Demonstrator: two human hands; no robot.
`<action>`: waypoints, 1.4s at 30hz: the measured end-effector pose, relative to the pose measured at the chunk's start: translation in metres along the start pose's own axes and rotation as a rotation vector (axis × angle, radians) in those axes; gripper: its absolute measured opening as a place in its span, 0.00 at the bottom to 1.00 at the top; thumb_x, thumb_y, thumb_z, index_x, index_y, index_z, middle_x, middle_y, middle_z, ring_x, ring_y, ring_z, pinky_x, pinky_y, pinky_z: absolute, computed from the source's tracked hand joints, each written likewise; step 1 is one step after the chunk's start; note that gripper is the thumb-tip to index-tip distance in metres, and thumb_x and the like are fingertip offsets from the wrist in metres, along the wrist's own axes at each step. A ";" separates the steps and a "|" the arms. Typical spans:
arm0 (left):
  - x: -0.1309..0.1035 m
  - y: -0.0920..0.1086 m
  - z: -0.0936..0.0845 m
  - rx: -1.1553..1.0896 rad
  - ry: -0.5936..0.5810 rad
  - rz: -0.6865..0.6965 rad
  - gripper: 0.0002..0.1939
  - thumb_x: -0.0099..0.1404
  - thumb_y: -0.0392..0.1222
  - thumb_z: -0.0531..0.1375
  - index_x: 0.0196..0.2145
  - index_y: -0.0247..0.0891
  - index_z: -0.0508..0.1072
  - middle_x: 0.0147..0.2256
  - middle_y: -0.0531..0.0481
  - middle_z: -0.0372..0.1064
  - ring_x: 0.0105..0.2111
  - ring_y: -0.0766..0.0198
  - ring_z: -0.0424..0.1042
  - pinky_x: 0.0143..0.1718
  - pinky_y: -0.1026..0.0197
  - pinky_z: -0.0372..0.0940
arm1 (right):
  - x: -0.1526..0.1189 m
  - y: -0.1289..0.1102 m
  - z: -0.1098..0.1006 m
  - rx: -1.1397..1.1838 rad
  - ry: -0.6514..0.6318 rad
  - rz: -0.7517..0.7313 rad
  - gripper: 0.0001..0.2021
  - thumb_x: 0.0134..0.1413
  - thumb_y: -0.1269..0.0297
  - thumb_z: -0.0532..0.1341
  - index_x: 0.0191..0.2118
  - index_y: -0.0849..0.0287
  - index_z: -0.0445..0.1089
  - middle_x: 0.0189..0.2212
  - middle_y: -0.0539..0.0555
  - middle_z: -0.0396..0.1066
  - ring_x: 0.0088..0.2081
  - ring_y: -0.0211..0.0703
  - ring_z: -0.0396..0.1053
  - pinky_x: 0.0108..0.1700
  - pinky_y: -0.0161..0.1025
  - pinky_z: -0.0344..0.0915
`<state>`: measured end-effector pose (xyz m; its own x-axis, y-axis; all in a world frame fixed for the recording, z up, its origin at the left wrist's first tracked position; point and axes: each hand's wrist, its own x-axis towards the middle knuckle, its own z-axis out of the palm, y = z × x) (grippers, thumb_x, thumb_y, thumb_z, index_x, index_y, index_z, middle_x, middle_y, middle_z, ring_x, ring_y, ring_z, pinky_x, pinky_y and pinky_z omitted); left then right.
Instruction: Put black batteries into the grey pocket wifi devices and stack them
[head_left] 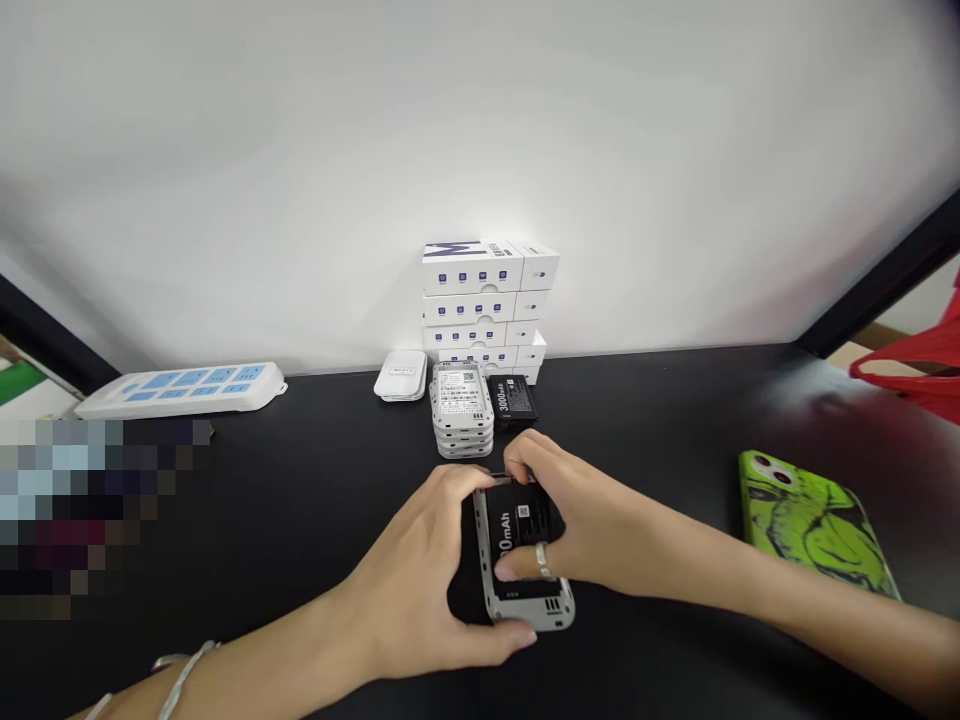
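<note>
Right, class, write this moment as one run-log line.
left hand: holds grey device | right hand: touching black battery | seating: unclear | behind: device stack, white boxes

a white power strip (187,390) with pale blue socket panels lies at the back left of the black tabletop (300,510), near the pale wall (300,150). four white boxes (480,278) with dark blue icons are stacked against that wall, the lowest set slightly to the right. on the right, a phone (814,520) lies with its lime-green and black back and camera lenses upward. beyond a dark bar (885,272) hangs something red (919,360), cut off by the edge.
</note>
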<state>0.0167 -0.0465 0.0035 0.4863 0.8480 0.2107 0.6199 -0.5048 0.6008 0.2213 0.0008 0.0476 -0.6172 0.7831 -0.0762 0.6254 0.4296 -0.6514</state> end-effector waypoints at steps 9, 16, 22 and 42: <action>-0.001 -0.006 0.002 -0.051 0.019 -0.117 0.51 0.50 0.52 0.71 0.60 0.50 0.39 0.58 0.39 0.52 0.56 0.42 0.63 0.53 0.37 0.66 | 0.008 0.013 -0.017 0.559 -0.263 0.022 0.25 0.51 0.72 0.64 0.52 0.49 0.54 0.32 0.46 0.71 0.31 0.39 0.73 0.33 0.38 0.70; -0.004 -0.008 0.006 -0.033 0.024 -0.076 0.57 0.53 0.54 0.70 0.63 0.54 0.31 0.61 0.38 0.48 0.61 0.38 0.56 0.58 0.28 0.58 | 0.039 0.034 -0.045 0.533 0.245 -0.009 0.06 0.61 0.65 0.57 0.43 0.55 0.60 0.23 0.45 0.65 0.20 0.34 0.65 0.23 0.34 0.65; -0.003 -0.006 0.003 -0.019 0.006 -0.073 0.57 0.54 0.53 0.70 0.63 0.55 0.30 0.61 0.38 0.48 0.61 0.37 0.56 0.58 0.26 0.57 | 0.060 0.054 -0.051 0.405 0.226 0.073 0.05 0.57 0.65 0.60 0.39 0.60 0.68 0.28 0.49 0.64 0.21 0.30 0.60 0.26 0.36 0.63; -0.004 -0.004 0.004 0.078 0.020 0.047 0.52 0.52 0.50 0.70 0.62 0.48 0.38 0.60 0.36 0.49 0.61 0.38 0.54 0.57 0.32 0.60 | 0.055 0.066 -0.045 -0.168 0.103 -0.075 0.16 0.53 0.58 0.63 0.29 0.54 0.52 0.24 0.45 0.58 0.25 0.36 0.54 0.26 0.36 0.53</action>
<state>0.0146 -0.0479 -0.0028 0.5039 0.8259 0.2532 0.6432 -0.5544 0.5281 0.2499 0.0927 0.0338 -0.6182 0.7844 0.0508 0.6558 0.5503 -0.5169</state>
